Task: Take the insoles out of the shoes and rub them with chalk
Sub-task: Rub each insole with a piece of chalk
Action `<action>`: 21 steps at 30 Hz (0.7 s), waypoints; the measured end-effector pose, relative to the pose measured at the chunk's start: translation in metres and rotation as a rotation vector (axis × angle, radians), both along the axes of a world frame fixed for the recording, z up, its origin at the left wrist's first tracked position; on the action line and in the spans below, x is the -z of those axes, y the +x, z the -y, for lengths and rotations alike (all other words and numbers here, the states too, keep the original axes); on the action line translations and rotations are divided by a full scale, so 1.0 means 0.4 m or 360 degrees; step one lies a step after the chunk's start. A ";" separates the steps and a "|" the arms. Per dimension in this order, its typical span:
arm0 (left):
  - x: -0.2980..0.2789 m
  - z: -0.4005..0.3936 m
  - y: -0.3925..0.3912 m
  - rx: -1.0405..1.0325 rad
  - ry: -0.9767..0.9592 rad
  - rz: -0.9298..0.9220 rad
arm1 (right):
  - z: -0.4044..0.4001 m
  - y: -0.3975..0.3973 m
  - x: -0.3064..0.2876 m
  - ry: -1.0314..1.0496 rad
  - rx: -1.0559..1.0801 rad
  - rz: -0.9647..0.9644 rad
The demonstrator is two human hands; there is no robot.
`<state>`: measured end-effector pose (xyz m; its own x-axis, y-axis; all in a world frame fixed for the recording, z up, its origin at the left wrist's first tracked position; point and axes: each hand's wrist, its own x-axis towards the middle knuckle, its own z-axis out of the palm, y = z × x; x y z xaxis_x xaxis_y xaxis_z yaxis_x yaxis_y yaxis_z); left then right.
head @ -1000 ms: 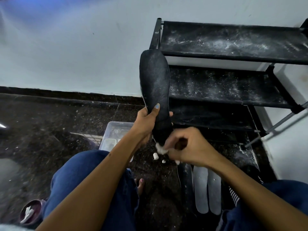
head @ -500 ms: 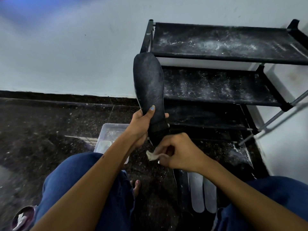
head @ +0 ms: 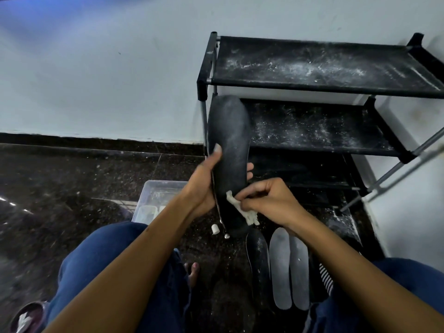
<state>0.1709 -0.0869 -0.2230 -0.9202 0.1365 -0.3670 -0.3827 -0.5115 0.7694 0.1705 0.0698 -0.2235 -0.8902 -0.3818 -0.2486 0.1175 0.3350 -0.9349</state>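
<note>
dark speckled floor runs up to a pale wall, and a black shoe rack stands against that wall, its shelves dusted with white powder. just left of the rack's lower shelves, a black insole is held upright, toe end up, faintly whitened. the left hand grips it round the middle, thumb on the front face, fingertips showing past its right edge. the right hand is curled round a white lump of chalk, which touches the insole's heel end. on the floor in front of the rack lie two grey insoles side by side, with another black insole just left of them. left of the rack's foot sits a clear plastic box. a small white chalk piece lies on the floor below the held insole.
</note>
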 end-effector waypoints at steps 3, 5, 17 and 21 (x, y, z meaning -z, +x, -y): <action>-0.004 0.024 -0.006 0.0046 0.0226 -0.0019 | -0.008 0.003 0.002 0.0104 -0.0145 0.0075; 0.002 0.027 -0.011 0.0049 0.0264 0.0001 | -0.012 0.005 0.003 0.0155 -0.0188 0.0076; 0.016 -0.035 -0.017 -0.0010 0.0321 -0.0027 | 0.013 0.015 -0.007 -0.0107 0.0421 -0.1170; 0.017 -0.054 -0.021 0.0093 0.0182 -0.0019 | 0.035 0.025 0.014 0.0081 0.0339 -0.1308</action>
